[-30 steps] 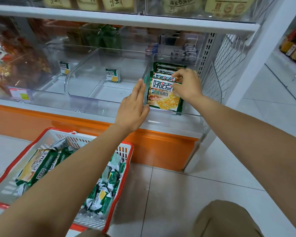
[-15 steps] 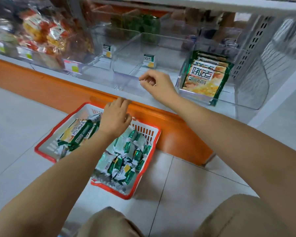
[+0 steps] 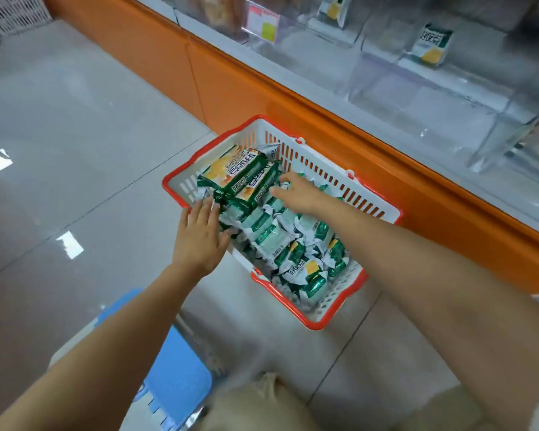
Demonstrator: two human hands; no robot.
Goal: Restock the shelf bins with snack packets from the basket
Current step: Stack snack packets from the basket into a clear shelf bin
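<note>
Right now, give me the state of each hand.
Left hand: open, at the basket rim, holding nothing.
Right hand: open over the snack packets, holding nothing.

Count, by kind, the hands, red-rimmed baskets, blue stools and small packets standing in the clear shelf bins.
Hands: 2 (left hand, right hand)
Red-rimmed basket: 1
Blue stool: 1
Bin packets: 2 (left packet, right packet)
Total: 6
</note>
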